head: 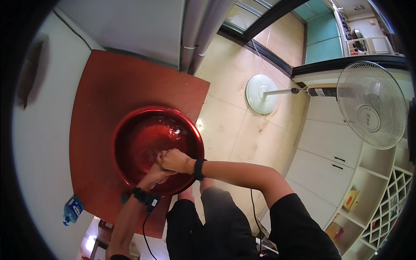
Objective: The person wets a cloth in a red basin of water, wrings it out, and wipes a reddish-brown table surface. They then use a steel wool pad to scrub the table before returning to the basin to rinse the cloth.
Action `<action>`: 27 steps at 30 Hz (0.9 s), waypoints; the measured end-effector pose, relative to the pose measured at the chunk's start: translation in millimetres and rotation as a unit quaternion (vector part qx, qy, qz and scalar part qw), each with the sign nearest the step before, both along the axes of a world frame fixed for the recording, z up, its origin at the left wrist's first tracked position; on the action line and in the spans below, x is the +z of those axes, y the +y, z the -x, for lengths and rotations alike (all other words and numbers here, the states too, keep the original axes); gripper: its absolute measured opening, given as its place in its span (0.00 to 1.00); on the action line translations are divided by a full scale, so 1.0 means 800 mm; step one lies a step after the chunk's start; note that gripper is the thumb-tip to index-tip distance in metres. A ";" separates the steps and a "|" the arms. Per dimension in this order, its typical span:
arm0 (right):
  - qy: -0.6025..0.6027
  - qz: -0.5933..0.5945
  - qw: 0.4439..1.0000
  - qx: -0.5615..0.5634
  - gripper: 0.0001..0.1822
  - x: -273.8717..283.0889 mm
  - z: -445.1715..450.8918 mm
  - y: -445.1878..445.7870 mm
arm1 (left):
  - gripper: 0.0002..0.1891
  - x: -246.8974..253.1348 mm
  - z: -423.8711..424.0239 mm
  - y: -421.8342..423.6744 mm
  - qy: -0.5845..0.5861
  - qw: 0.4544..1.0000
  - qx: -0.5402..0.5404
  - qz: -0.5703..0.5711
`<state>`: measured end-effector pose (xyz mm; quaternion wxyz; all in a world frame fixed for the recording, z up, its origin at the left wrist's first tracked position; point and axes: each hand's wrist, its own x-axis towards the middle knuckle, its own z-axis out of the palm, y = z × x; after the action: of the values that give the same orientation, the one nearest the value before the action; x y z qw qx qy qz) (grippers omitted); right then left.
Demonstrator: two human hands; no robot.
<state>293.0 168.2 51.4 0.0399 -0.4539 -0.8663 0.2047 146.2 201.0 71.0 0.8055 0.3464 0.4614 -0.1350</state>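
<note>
A red metallic basin (117, 143) stands on a reddish-brown table, with water (143, 133) in it that catches bright reflections. Over the basin's near part my left hand (156, 173) and my right hand (175, 161) are pressed together. The fingers of the right hand curl over the left, hiding most of its fingers. Something shiny, perhaps water or bubbles, shows just below the left hand. Whether a thing is held between the hands cannot be made out. Each wrist wears a black band, the left one with a small cabled device (152, 202).
The table (97, 84) meets a white wall on the left. A blue pump bottle (73, 209) is at its near left corner. On the tiled floor to the right stands a fan (370, 110). White cabinets (328, 152) line the right side, and a cable hangs from my left wrist.
</note>
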 end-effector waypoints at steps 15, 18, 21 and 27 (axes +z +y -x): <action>0.057 0.341 0.927 -0.143 0.08 -0.001 0.027 0.008 | 0.12 -0.024 0.023 -0.021 0.199 0.767 -0.339 -0.507; 0.036 0.382 0.917 -0.112 0.13 -0.016 0.017 0.017 | 0.11 -0.019 0.005 -0.023 0.193 0.777 -0.300 -0.518; 0.033 0.339 0.939 -0.034 0.20 -0.005 0.020 0.031 | 0.09 -0.012 0.013 -0.021 0.156 0.834 -0.198 -0.490; 0.124 -0.083 0.987 0.051 0.27 0.042 0.001 0.013 | 0.11 0.004 0.066 0.017 -0.054 0.942 0.114 0.312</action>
<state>292.3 178.5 84.6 0.1742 -0.3755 -0.8905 0.1888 93.2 214.6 74.0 0.9070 0.0297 0.3881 -0.1609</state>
